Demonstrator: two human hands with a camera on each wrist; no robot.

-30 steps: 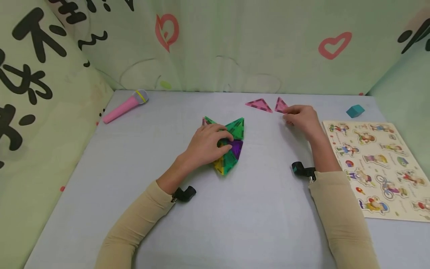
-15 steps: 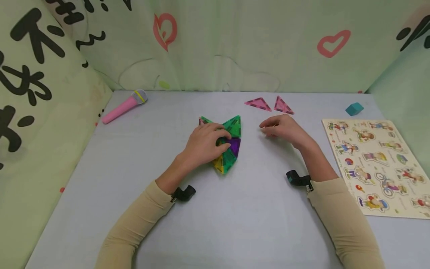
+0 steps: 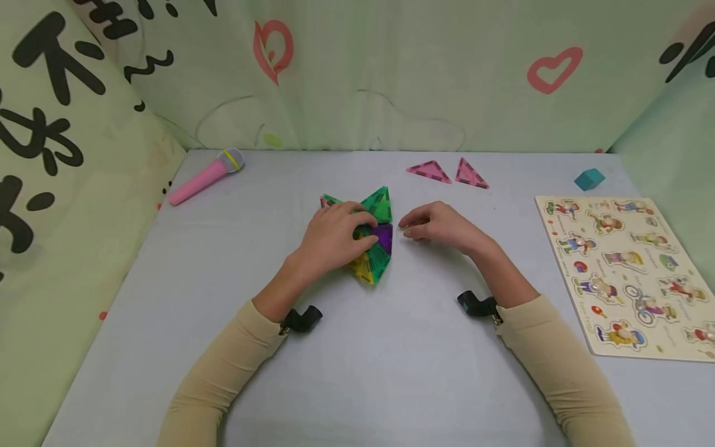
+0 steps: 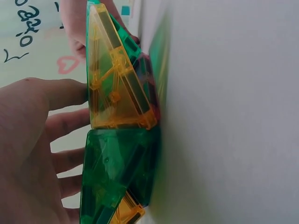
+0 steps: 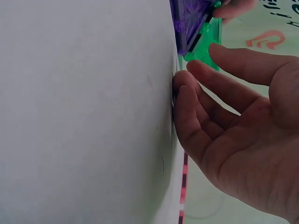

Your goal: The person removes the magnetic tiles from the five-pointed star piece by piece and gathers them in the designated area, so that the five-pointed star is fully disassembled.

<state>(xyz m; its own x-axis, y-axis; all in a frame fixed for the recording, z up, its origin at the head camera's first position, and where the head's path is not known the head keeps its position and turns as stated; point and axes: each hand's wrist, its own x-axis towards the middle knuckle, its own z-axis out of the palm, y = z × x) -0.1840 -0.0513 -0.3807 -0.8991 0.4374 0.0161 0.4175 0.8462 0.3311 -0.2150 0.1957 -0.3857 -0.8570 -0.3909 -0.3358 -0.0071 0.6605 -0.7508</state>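
The left hand (image 3: pixel 335 234) curled its fingers round the joined tiles (image 3: pixel 383 238), toward the back edge of the table (image 3: pixel 391 360); the right hand (image 3: pixel 441 227), half-curled, held nothing; the tiles looked light, stiff, best pinched edgewise

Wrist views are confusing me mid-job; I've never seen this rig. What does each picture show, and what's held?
There is no robot here; a person does this bare-handed. The head view looks forward and down from a camera worn on the head. Each wrist view comes from a black wrist camera and appears sideways, so the white table stands like a wall. The left hand holds a build of see-through coloured tiles. The right hand, beside it, appears empty. Farther back lie two pink triangles, with a pink microphone far left and a teal block and picture board on the right.
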